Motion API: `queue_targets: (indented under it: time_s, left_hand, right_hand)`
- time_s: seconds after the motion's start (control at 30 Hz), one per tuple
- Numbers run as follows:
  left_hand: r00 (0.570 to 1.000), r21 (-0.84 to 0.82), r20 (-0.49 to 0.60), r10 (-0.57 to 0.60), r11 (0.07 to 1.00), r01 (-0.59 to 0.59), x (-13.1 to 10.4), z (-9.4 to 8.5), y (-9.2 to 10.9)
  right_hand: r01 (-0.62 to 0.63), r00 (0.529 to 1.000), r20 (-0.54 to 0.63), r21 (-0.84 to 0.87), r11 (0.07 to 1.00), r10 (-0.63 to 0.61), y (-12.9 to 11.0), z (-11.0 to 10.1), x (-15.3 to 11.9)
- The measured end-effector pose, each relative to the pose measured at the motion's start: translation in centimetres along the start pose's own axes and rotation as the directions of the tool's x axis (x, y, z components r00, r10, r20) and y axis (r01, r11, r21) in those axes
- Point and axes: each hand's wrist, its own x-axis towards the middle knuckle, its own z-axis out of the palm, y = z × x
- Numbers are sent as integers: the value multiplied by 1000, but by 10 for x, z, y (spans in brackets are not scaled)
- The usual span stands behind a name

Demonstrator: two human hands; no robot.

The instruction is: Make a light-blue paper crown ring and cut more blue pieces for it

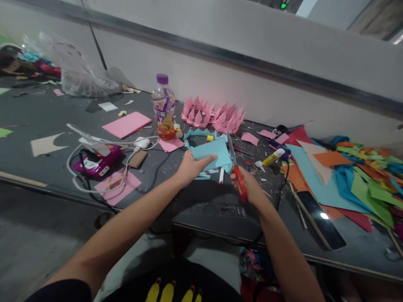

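A light blue sheet of paper (pixel 211 152) is pinched in my left hand (pixel 192 164), thumb on top. My right hand (pixel 247 184) grips red-handled scissors (pixel 238 178), whose blades point away from me along the paper's right edge. Whether the blades touch the paper I cannot tell. Behind the sheet lies a zigzag-edged blue paper strip (pixel 195 135), partly covered by it. Farther back stand pink paper pieces with pointed tips (pixel 214 115). A white marker (pixel 221 177) and narrow blue scraps (pixel 204 175) lie just below the sheet.
A drink bottle (pixel 163 111) stands behind my left hand. To the left are a purple power adapter (pixel 100 161) with white cables and pink paper (pixel 126 124). On the right lie a glue stick (pixel 273 157), a phone (pixel 321 220) and heaped coloured paper (pixel 368 172).
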Motion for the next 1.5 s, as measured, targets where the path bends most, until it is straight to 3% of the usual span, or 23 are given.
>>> queue_targets:
  time_s: [0.1,0.27,0.43,0.63,0.8,0.97,1.1,1.3,1.4,1.5]
  left_hand:
    - [1000,-54,1,0,999,0,0,0,1]
    - [1000,-47,7,-14,999,14,0,0,-2]
    - [996,-10,23,-89,996,89,-2,4,-8]
    - [983,-14,109,-150,988,153,0,4,-14]
    - [946,20,202,-252,967,253,2,4,-13]
    - [928,48,237,-286,958,283,3,-1,-10]
    - [922,92,283,-264,964,248,7,-7,-7]
    - [822,133,450,-349,936,325,2,-5,-6]
    - [814,136,441,-377,925,355,-3,-2,-7]
    - [808,148,453,-377,925,349,-6,-1,-8]
  right_hand:
    - [-77,997,0,219,973,79,-3,5,2]
    - [7,995,-91,361,933,28,-17,12,-1]
    - [104,965,-261,405,908,6,-18,16,-1]
    - [215,929,-361,360,908,-76,-17,18,3]
    - [262,898,-431,370,891,-85,-15,17,4]
    - [228,916,-394,351,908,-78,-13,9,5]
    - [196,952,-292,365,910,-88,-13,-3,5]
    - [147,989,-44,299,943,-140,-14,-9,-3]
    - [152,986,21,268,951,-164,-16,-5,-5]
    - [164,985,2,256,953,-170,-17,-1,-4]
